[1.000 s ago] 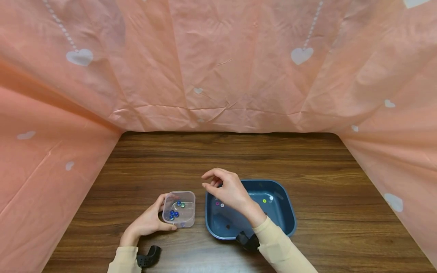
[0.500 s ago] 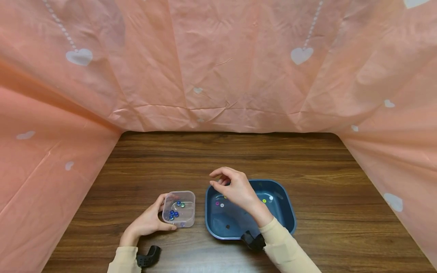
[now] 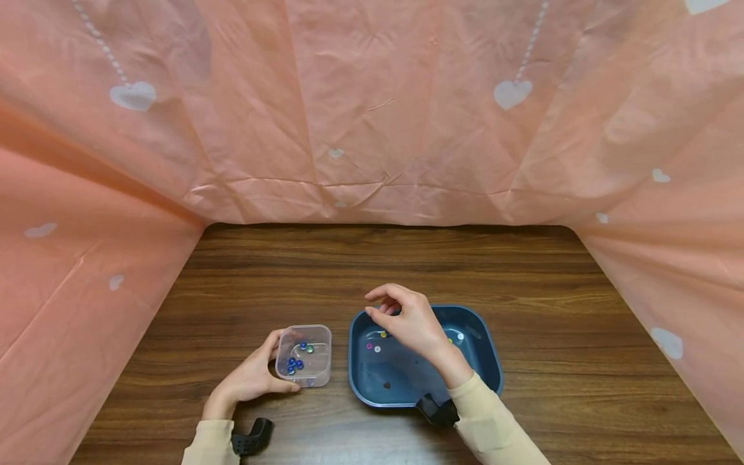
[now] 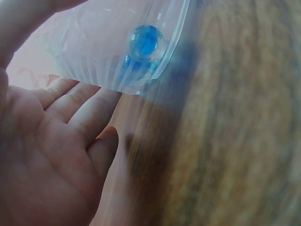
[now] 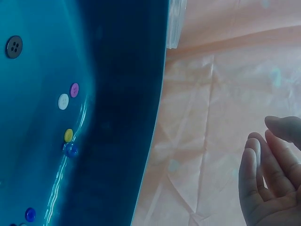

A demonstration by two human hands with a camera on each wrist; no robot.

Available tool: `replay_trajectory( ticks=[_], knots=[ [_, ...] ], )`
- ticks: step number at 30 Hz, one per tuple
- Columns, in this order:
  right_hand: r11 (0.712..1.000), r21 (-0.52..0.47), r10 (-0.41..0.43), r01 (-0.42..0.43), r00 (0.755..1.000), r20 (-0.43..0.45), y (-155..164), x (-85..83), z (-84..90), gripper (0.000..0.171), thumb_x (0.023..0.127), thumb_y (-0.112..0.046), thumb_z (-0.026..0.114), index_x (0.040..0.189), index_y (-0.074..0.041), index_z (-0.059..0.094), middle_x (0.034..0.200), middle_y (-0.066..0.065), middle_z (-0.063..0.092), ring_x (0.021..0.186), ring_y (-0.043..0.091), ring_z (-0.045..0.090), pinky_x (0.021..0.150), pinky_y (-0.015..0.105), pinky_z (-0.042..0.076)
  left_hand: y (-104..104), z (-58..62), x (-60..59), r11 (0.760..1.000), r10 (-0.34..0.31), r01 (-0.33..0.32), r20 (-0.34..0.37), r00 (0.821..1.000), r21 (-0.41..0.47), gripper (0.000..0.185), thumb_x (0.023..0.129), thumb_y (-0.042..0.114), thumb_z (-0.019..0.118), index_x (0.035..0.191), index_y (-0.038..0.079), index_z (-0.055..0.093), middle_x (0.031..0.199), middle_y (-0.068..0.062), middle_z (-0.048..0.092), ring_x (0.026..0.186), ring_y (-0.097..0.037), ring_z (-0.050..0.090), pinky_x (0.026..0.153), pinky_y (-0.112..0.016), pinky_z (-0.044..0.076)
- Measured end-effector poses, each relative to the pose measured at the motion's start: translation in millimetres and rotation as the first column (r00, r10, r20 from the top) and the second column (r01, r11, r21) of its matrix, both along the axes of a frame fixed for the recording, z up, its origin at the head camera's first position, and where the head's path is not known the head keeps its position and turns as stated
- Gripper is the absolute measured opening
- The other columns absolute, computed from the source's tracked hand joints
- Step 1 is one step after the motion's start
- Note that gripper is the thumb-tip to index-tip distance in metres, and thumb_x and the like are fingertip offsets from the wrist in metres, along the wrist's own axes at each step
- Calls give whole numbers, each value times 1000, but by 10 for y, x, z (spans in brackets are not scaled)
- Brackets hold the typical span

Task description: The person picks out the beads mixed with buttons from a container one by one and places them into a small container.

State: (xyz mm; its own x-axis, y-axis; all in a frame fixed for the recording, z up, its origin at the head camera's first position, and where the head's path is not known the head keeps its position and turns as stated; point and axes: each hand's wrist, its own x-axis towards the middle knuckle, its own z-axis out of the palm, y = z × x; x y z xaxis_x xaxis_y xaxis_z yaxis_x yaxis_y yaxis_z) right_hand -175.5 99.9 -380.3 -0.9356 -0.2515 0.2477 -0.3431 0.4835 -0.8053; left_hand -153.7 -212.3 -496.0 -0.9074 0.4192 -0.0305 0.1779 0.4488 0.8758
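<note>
A small clear container (image 3: 305,352) stands on the wooden table with several blue and green beads (image 3: 295,365) inside. My left hand (image 3: 256,378) grips it from the left, thumb on its near side. The left wrist view shows that hand (image 4: 51,141) beside the container wall (image 4: 108,56), with a blue bead (image 4: 145,40) close up. My right hand (image 3: 407,320) hovers over the far left of a blue tray (image 3: 488,361), fingers loosely curled and holding nothing. The right wrist view shows its bare fingers (image 5: 268,179), the tray (image 5: 117,94), small buttons (image 5: 63,101) and a blue bead (image 5: 70,149).
Peach cloth with white hearts (image 3: 511,93) walls in the table (image 3: 378,265) at the back and on both sides. Bare wood lies beyond the tray and container. A black button (image 3: 387,385) lies in the tray's near part.
My right hand has drifted rightward and a little lower, from above the gap between container and tray to over the tray. The left hand and container have stayed put.
</note>
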Motion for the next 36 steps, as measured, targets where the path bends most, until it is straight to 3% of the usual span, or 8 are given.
replay_trajectory(
  ticks=[36],
  knots=[
    [999,21,-38,38,998,40,113,46,7,18,85,-14,76,103,-15,72,83,-5,66,73,9,61,67,28,50,-10,-19,-13,1000,-24,24,-2,1000,19,93,69,24,90,142,10,34,141,-12,52,125,-33,52,96,-25,39]
  ],
)
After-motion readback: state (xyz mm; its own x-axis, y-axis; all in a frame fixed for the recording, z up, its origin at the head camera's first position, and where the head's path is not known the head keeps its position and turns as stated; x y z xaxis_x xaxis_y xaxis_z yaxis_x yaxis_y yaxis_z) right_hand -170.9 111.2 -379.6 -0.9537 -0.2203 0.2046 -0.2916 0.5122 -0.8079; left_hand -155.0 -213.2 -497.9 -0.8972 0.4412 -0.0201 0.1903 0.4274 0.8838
